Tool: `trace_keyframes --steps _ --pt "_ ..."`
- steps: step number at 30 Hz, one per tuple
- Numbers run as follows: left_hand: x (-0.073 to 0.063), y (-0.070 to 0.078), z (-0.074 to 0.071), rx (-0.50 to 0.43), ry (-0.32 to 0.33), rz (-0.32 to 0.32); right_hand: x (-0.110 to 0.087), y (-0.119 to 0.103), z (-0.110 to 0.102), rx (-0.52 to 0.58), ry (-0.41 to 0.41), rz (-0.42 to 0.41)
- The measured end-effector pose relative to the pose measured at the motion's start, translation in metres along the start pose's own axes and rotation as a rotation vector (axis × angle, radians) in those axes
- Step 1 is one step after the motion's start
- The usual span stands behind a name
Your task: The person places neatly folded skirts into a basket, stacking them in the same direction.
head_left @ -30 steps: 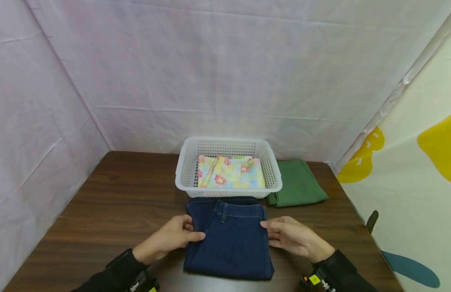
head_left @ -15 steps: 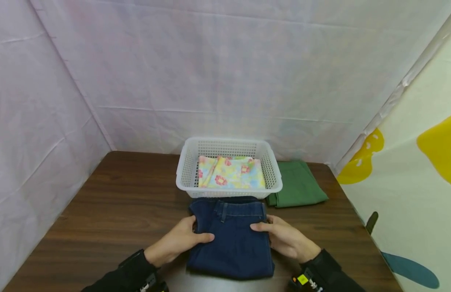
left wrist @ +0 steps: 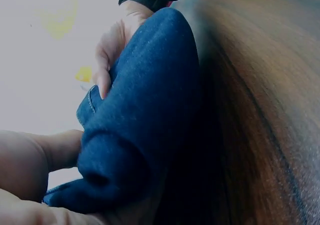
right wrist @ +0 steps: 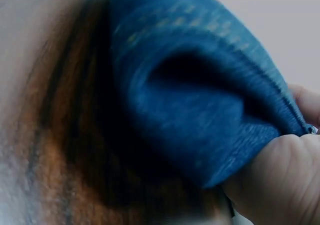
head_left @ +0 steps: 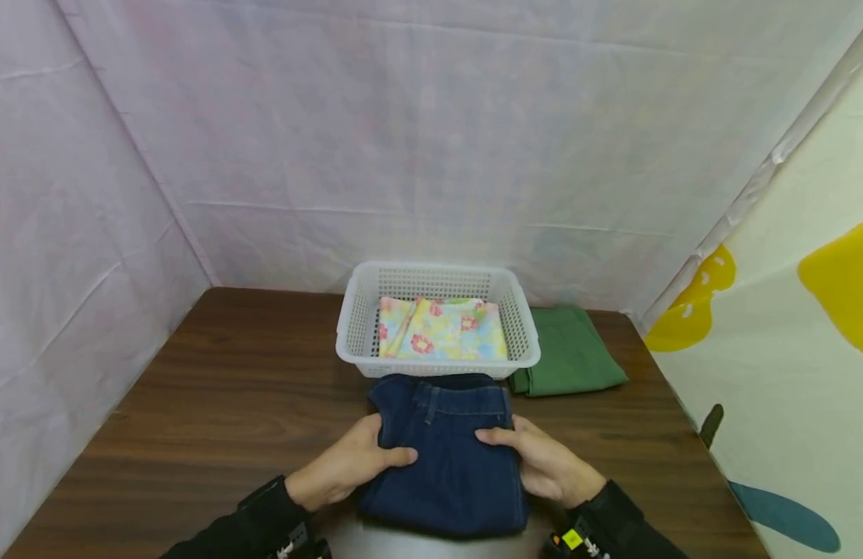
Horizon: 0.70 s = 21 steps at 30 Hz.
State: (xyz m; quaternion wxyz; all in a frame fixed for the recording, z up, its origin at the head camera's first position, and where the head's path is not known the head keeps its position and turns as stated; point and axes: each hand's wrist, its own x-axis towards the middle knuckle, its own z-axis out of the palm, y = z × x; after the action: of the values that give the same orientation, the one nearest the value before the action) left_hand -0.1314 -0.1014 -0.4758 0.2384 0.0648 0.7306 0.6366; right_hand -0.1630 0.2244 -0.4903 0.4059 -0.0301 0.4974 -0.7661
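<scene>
A folded pair of dark blue jeans (head_left: 448,473) lies in front of the basket, its waistband with a belt loop toward the far side. My left hand (head_left: 358,460) grips the left edge, thumb on top and fingers hidden beneath. On the opposite edge my right hand (head_left: 546,458) grips the same way, thumb over the front. In the left wrist view the jeans (left wrist: 145,90) show a thick rounded fold close over the wood. The right wrist view has the jeans' side layers (right wrist: 195,115) bulging apart, with fingers tucked under them.
A white perforated plastic basket (head_left: 438,369) stands behind the jeans, holding a folded flowered cloth (head_left: 441,334). Folded green fabric (head_left: 571,353) lies right of the basket. The brown wooden table (head_left: 250,388) meets white sheet walls (head_left: 431,140) at the back and left.
Both hands have moved inward along the jeans' sides, from light touches at the edges to a firmer grip with thumbs on top. The jeans have narrowed slightly, their left edge shifting right.
</scene>
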Motion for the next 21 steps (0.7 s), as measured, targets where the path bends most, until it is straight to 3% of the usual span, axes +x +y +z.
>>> trace_keyframes --steps 9,21 --pt "-0.018 0.016 -0.002 -0.03 -0.123 0.061 -0.026 -0.016 0.008 -0.056 -0.047 -0.051" --pt "-0.033 0.049 -0.007 -0.035 -0.188 0.173 -0.055 -0.049 0.028 -0.196 -0.009 -0.109"
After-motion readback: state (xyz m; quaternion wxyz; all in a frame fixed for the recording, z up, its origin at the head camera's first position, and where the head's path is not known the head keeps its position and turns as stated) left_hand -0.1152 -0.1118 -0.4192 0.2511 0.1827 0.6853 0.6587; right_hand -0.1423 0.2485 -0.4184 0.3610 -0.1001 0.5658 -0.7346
